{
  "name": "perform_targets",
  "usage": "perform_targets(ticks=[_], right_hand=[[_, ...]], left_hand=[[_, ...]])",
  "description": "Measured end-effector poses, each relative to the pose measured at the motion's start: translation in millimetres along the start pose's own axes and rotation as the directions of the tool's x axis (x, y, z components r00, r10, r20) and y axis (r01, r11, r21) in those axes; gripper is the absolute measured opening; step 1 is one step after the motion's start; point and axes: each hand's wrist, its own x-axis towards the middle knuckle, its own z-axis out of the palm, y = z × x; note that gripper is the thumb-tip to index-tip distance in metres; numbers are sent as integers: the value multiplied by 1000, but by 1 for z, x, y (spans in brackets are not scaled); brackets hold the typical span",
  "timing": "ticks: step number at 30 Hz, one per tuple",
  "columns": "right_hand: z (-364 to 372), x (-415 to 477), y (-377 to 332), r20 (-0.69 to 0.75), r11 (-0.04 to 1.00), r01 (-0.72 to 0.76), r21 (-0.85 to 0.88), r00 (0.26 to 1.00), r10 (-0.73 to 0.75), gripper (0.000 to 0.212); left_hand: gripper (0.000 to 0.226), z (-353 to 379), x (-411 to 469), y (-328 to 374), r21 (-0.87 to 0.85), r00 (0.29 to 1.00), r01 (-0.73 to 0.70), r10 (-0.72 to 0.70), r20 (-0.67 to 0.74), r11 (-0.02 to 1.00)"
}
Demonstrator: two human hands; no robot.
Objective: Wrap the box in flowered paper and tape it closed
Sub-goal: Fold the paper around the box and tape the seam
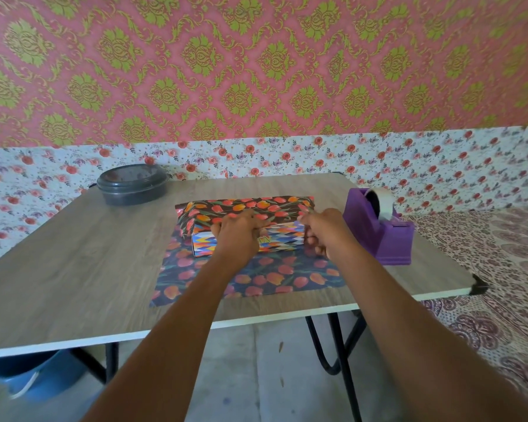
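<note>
A box with a zigzag pattern of orange, blue and white lies on a dark sheet of flowered paper spread on the table. The far part of the paper is folded over the top of the box. My left hand presses on the folded edge at the box's middle, fingers curled over it. My right hand holds the paper's edge at the box's right end, its lower fingers curled beside the box. A purple tape dispenser with a white roll stands just right of the box.
A dark round lidded container sits at the table's far left corner. The wooden table has a white front edge and black legs. A blue tub sits under its left side. A patterned cloth lies to the right.
</note>
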Motion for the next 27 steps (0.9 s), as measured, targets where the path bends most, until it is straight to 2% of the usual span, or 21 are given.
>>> perform_targets(ticks=[3,6,8,9,10,12,14,15,16,18,21,24,27], right_hand=[[-21,-15,4,-148,968,251,-5,957,-249,23],[-51,-26,9,-306,857,490,-162,800,-516,12],[-70,-22,15,-396,819,501,-278,717,-573,16],[-79,-20,15,-432,825,456,-334,704,-564,20],[-88,-18,16,-465,843,373,-388,711,-528,25],[-106,-13,20,-481,902,159,-402,802,-355,39],[-121,-6,24,-388,943,21,-331,908,-156,56],[-125,-5,24,-333,952,-7,-305,938,-99,65],[-130,-2,24,-302,959,-26,-283,951,-64,72],[-137,2,21,-265,970,-20,-241,963,-47,72],[-144,10,17,-194,993,-12,-115,981,-11,51],[-146,10,15,-153,998,-8,-67,988,-2,75],[-146,8,14,-151,997,-19,-69,988,8,64]], left_hand=[[21,2,1,-1,-19,1000,-2,1,-7,1000],[20,3,1,0,-42,1000,6,-7,-23,999],[22,2,1,0,-36,1000,0,-1,-25,999],[23,3,1,-1,-34,1000,-3,2,-26,999],[23,3,0,-2,-33,1000,-3,2,-24,999],[24,4,0,-4,-34,1000,-1,1,-19,999],[23,5,1,-5,-41,1000,4,-5,-20,999],[21,5,1,-4,-48,1000,9,-10,-27,999],[19,4,1,-3,-52,999,12,-14,-33,999],[19,3,1,-1,-55,999,11,-13,-33,998],[18,2,-1,0,-49,999,7,-8,-38,999],[17,2,-1,0,-53,999,10,-12,-42,999],[14,3,0,-1,-61,999,32,-35,-36,998]])
